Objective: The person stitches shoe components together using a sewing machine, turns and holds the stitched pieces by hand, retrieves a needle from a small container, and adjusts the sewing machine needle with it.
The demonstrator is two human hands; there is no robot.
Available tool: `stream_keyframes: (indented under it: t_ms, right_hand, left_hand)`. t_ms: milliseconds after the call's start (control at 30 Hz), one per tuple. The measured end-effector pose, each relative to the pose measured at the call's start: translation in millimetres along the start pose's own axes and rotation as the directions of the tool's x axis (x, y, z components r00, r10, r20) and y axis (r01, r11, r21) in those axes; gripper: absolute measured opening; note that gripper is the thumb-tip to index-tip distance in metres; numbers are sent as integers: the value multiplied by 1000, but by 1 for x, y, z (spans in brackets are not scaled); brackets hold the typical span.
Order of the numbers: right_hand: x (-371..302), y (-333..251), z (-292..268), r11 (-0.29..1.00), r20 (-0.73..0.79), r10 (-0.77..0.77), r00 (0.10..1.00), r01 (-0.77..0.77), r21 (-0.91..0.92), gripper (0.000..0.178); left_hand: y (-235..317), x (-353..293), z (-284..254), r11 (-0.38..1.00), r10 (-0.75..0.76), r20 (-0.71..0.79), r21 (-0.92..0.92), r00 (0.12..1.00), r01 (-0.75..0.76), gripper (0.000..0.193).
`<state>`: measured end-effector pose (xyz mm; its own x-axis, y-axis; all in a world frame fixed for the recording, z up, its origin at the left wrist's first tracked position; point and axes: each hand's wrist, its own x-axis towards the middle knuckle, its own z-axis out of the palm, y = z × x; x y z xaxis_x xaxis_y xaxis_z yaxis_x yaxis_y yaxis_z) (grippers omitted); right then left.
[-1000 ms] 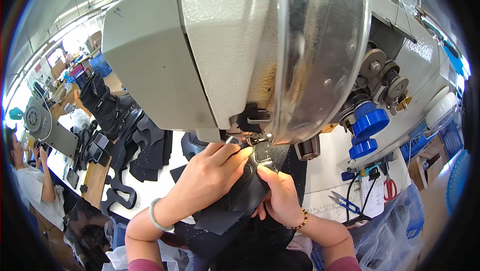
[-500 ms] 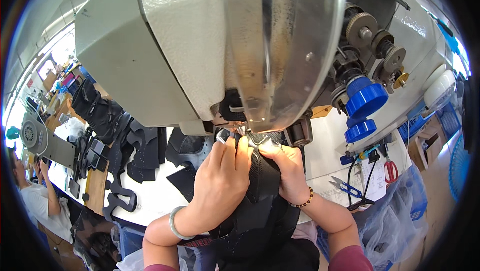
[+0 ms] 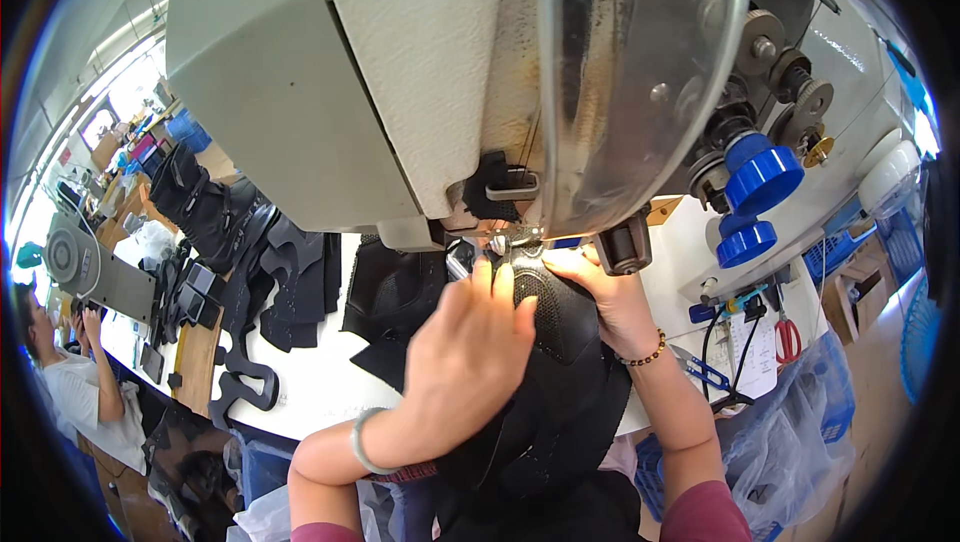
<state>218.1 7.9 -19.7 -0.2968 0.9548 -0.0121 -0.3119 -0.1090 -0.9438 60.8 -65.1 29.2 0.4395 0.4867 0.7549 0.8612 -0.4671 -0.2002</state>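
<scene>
A black piece of stitched material with a textured mesh panel, which looks like a shoe upper, lies under the sewing machine's presser foot. My left hand rests over its left side, index and middle fingers stretched toward the foot and the thumb apart. At the right edge my right hand grips the piece, thumb on top beside the foot; its other fingers are mostly hidden. The piece's lower part hangs toward my lap. The machine head covers what lies behind the needle area.
Black cut pieces lie stacked on the white table to the left. On the right are thread snips, red-handled scissors and blue tension knobs. A plastic bag hangs below. Another person sits far left.
My left fingers have loosened from their bunched hold and stretched out. The black piece has shifted, showing more of its mesh panel. The view has tilted, so the machine appears farther right.
</scene>
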Motion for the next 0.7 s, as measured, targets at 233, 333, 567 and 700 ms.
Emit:
stream_keyframes:
  t_ms: [233, 333, 567, 700]
  right_hand:
    - [-31, 5, -25, 994, 125, 61, 990, -50, -92, 28]
    - [-66, 6, -30, 994, 550, 100, 829, -56, -97, 25]
    - [-79, 23, 11, 477, 897, 58, 438, 777, -410, 41]
    - [-82, 33, 22, 398, 910, 37, 413, 829, -392, 52]
  left_hand:
    - [-70, -72, -8, 697, -668, -21, -370, 744, 614, 24]
    - [-112, -114, -24, 388, -594, 531, -469, 604, 794, 25]
    - [-112, -35, -77, 614, -594, 371, -365, 714, 700, 11]
    - [-93, -11, -92, 62, -630, 539, -682, 559, 729, 16]
